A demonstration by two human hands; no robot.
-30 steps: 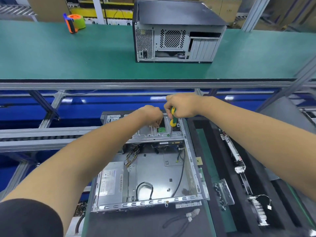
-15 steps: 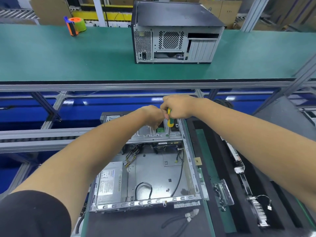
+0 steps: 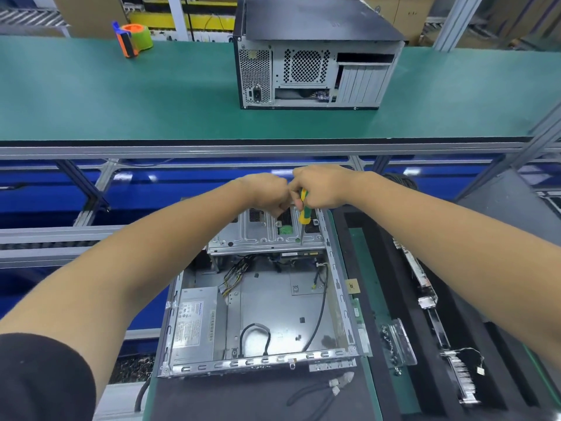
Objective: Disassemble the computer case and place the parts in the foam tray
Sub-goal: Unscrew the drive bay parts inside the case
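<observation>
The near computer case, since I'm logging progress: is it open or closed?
Open. The near grey metal computer case has no side panel on top; its power supply and cables show inside.

case floor (image 3: 273, 305): open from above | obstacles: loose cables (image 3: 318, 311), power supply (image 3: 194, 323), drive cage (image 3: 267, 235)

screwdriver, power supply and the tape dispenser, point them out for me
screwdriver (image 3: 303, 214), head view, on its yellow-green handle.
power supply (image 3: 194, 323), head view, on its labelled top.
tape dispenser (image 3: 133, 38), head view, on the green roll.
</observation>
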